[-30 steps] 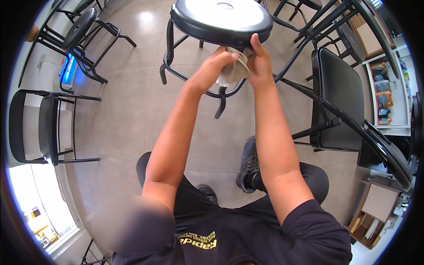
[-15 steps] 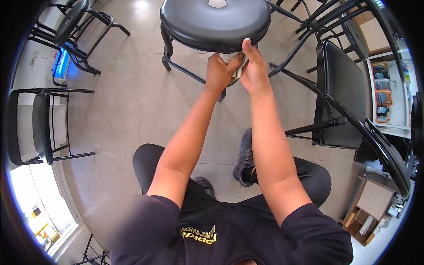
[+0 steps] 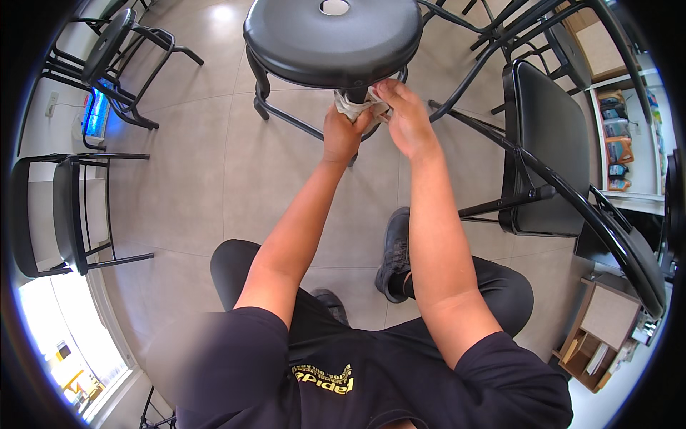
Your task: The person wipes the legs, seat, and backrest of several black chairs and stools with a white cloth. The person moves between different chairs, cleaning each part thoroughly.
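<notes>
A round black padded stool (image 3: 307, 39) with a hole in its seat stands in front of me at the top of the view. Below the seat's near edge, a whitish cloth (image 3: 348, 107) is wrapped about one black stool leg. My left hand (image 3: 341, 134) closes round the cloth and the leg from the left. On the other side, my right hand (image 3: 409, 120) has its fingers bent onto the cloth's right part, thumb up near the seat rim. The leg hides some of the fingertips.
Black folding chairs stand at the right (image 3: 547, 150) and left (image 3: 68, 214). Another black stool (image 3: 108, 46) is at the far left. White shelves (image 3: 636, 191) with bottles and a wooden cabinet (image 3: 607, 314) line the right. My shoe (image 3: 393, 254) rests on the tiled floor.
The cloth has spread open around the stool leg, baring its dark top part. My right thumb has dropped from the seat rim toward the cloth. The view has shifted slightly.
</notes>
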`<action>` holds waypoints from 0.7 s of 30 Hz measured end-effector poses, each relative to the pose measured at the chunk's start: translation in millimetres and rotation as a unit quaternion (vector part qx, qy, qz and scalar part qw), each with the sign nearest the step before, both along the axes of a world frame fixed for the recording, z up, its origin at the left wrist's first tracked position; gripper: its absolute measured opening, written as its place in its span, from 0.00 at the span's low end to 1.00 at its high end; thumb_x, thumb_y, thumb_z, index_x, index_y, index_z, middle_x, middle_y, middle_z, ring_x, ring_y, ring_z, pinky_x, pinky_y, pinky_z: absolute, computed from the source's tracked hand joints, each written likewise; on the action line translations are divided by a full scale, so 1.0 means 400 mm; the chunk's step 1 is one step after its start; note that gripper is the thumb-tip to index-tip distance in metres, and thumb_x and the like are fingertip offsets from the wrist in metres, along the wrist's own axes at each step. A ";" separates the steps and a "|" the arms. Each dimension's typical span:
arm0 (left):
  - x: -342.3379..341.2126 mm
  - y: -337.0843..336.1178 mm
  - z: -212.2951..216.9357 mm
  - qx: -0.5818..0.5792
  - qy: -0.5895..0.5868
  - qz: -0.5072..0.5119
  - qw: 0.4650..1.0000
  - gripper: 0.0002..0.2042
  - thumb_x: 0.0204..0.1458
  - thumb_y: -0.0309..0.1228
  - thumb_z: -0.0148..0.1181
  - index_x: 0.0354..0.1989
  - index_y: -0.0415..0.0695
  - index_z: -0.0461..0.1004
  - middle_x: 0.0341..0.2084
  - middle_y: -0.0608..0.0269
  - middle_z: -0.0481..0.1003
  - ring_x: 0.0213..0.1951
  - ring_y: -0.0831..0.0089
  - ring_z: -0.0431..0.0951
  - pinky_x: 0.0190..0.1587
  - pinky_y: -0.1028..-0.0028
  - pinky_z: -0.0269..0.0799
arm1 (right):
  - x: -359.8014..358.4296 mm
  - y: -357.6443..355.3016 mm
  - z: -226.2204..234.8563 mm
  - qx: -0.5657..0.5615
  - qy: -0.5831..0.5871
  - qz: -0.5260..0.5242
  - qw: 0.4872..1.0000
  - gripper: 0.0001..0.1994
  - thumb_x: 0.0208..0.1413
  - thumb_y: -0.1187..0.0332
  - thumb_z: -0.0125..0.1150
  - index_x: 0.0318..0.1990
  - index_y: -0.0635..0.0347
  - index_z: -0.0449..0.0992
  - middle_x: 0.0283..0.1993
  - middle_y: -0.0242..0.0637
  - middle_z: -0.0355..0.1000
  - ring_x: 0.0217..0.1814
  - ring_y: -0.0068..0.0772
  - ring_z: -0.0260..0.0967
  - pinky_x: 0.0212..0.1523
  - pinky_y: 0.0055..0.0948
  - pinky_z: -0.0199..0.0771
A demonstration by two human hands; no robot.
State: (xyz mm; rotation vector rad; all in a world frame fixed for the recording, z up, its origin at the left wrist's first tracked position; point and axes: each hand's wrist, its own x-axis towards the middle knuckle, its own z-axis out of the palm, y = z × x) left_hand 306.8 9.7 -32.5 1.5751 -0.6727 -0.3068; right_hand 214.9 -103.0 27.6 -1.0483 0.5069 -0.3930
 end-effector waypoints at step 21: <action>-0.005 0.088 -0.129 0.411 -0.302 -0.027 0.860 0.20 0.61 0.46 0.62 0.56 0.47 0.79 0.59 0.56 0.76 0.70 0.54 0.63 0.68 0.42 0.57 | -0.018 0.105 -0.283 -0.164 0.286 -0.125 0.936 0.12 0.63 0.61 0.63 0.49 0.57 0.80 0.43 0.31 0.79 0.40 0.24 0.76 0.37 0.27 0.73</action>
